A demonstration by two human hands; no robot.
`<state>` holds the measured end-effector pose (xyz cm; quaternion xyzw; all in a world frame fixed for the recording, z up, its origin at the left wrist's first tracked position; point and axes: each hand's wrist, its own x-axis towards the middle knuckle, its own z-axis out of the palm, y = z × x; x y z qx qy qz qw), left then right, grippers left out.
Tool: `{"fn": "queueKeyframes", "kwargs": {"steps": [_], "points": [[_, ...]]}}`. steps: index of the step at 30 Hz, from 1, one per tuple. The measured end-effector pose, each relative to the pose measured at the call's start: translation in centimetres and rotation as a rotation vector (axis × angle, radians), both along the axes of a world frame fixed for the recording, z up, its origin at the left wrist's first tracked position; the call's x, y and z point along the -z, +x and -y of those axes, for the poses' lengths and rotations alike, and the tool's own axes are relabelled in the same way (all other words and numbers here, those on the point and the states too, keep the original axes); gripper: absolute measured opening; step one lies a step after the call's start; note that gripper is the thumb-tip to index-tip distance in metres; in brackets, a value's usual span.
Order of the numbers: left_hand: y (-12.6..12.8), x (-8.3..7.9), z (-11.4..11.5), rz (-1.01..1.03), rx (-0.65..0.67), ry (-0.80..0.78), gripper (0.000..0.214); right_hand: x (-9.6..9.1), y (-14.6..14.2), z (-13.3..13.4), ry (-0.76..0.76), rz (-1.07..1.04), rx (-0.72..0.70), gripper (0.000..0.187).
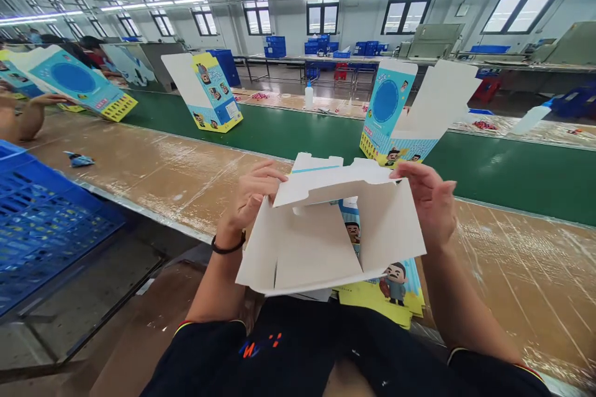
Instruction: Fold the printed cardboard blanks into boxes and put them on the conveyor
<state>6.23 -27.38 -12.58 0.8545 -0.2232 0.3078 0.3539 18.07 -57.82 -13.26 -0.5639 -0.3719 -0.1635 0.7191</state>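
A part-folded cardboard box (307, 242) is in front of my chest, its plain white inside facing me and its flaps standing out. My left hand (255, 193) has its fingers curled on the box's upper left edge, by the long top flap. At the upper right corner, the fingertips of my right hand (429, 201) grip the flap edge, while the thumb stands away from the board. Beneath the box lies a stack of flat printed cartons (403, 288), yellow and blue with a cartoon figure; the box covers much of it.
A green conveyor belt (298, 130) crosses beyond the brown worktable (186, 180). On it stand open printed boxes (215, 96) (386, 111). A blue crate (46, 223) is at my left. Another person's hand (49, 99) touches a box at far left. White bottles (309, 97) stand across the belt.
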Motion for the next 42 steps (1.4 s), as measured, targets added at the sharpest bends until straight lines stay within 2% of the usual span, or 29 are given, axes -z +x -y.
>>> {"fn": "queueKeyframes", "kwargs": {"steps": [3,5,7,9,11,15,17,19,21,22,24,26,28,30,32,34,36,39,42], "points": [[0.8,0.4,0.1,-0.014,0.063,-0.057,0.080,-1.1,0.7,0.6,-0.196,0.031,-0.129,0.068],[1.6,1.1,0.3,0.012,0.083,-0.189,0.079,-1.7,0.8,0.5,-0.358,0.101,-0.322,0.078],[2.4,1.6,0.5,0.024,0.043,-0.295,0.077,-2.1,0.8,0.0,-0.526,0.215,-0.499,0.082],[2.9,1.6,0.8,-0.030,-0.038,-0.273,0.075,-2.3,0.8,-0.6,-0.625,0.310,-0.554,0.082],[3.3,1.1,1.3,-0.134,-0.124,-0.117,0.072,-2.2,0.7,-1.2,-0.656,0.315,-0.467,0.082],[3.4,0.0,3.1,-0.218,-0.225,0.269,0.063,-1.9,0.2,-2.4,-0.794,0.280,-0.162,0.086],[2.9,-0.3,4.0,-0.168,-0.215,0.372,0.051,-1.7,-0.4,-3.0,-0.950,0.383,-0.043,0.076],[2.0,-0.5,4.5,-0.091,-0.205,0.386,0.036,-1.5,-1.2,-3.5,-1.057,0.539,0.095,0.056],[0.9,-0.6,4.6,-0.031,-0.177,0.321,0.026,-1.3,-1.9,-3.8,-1.044,0.675,0.188,0.038],[0.4,-0.6,4.5,-0.026,-0.137,0.276,0.024,-1.2,-2.2,-3.7,-1.001,0.719,0.165,0.033],[-0.8,-0.6,4.0,-0.070,-0.025,0.197,0.026,-1.1,-2.4,-3.2,-0.898,0.737,-0.013,0.034],[-1.9,-0.6,3.1,-0.154,0.076,0.139,0.033,-1.3,-2.4,-2.1,-0.828,0.667,-0.230,0.041],[-3.0,-0.6,2.2,-0.221,0.168,0.087,0.047,-1.9,-2.2,-0.5,-0.802,0.582,-0.386,0.056],[-4.4,-0.8,1.5,-0.265,0.271,0.050,0.070,-2.7,-2.4,1.3,-0.785,0.549,-0.525,0.078],[-5.7,-1.0,1.2,-0.302,0.341,0.042,0.090,-3.3,-3.1,2.8,-0.794,0.548,-0.617,0.090],[-6.9,-1.1,1.4,-0.342,0.335,0.054,0.093,-3.3,-4.2,3.9,-0.848,0.509,-0.572,0.096],[-7.8,-0.9,2.1,-0.366,0.282,0.065,0.082,-2.9,-5.3,4.2,-0.887,0.400,-0.460,0.095],[-8.4,-0.1,3.6,-0.348,0.099,0.008,0.060,-2.1,-6.1,3.8,-0.813,0.238,-0.260,0.077],[-8.4,0.5,4.8,-0.250,-0.150,-0.085,0.065,-1.5,-5.9,2.9,-0.795,0.339,-0.145,0.050]]}}
